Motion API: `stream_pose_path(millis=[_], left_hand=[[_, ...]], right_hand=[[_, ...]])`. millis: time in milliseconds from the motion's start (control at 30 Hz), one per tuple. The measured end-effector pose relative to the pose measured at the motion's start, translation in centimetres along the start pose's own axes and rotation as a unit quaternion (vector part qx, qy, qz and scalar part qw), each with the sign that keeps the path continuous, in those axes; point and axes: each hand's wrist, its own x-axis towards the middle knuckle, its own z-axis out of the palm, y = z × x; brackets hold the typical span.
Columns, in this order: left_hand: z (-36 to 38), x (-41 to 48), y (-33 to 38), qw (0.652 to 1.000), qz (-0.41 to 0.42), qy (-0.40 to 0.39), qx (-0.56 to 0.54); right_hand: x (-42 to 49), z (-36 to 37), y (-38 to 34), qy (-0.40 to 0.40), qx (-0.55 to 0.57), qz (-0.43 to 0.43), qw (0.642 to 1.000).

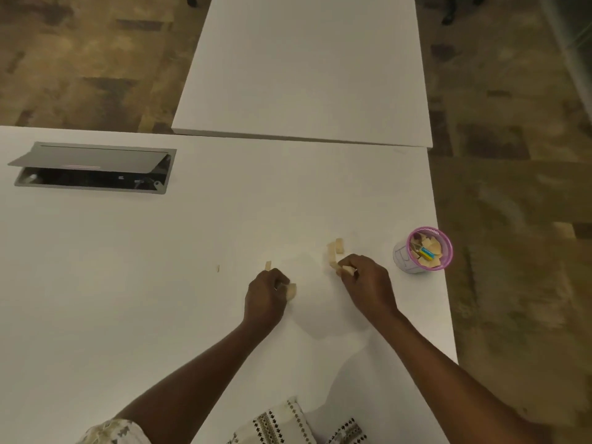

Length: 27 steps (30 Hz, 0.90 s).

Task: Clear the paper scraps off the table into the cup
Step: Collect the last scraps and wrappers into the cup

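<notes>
Small tan paper scraps lie on the white table [160,283]. My left hand [264,294] is curled and holds a few scraps [291,290] against its fingers. My right hand [366,282] pinches a scrap [347,269] at its fingertips. Two loose strips [334,248] lie just beyond my right hand. One small scrap [268,265] sits above my left hand, and a tiny one [218,268] lies farther left. The cup [404,255], clear with a pink rim, stands near the table's right edge and holds several scraps and a coloured bit.
A grey cable box [93,168] with its lid raised is set into the table at the far left. A second white table [304,65] butts against the far side. Patterned carpet [519,219] lies past the right edge, close to the cup.
</notes>
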Motion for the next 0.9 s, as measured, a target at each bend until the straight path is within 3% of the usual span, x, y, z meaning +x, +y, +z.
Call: stream_pose_path(millis=[233,433,600,900], left_hand=[[5.4,1.0,12.7,0.987,0.135,-0.054,-0.067],[9.9,1.8,21.3,0.977,0.192,-0.085,-0.048],[12.1,2.4,23.1,0.977,0.191,-0.098,0.007],[12.2,2.6,21.1,0.967,0.238,-0.079,0.037]], right_hand=[[0.0,-9.2,4.3,0.1,-0.113,-0.013,0.988],[1.2,-13.9,7.7,0.073,-0.189,0.021,0.979],[2.5,-14.8,8.2,0.048,-0.157,0.034,0.986],[1.7,-13.8,7.9,0.105,-0.054,0.031,0.992]])
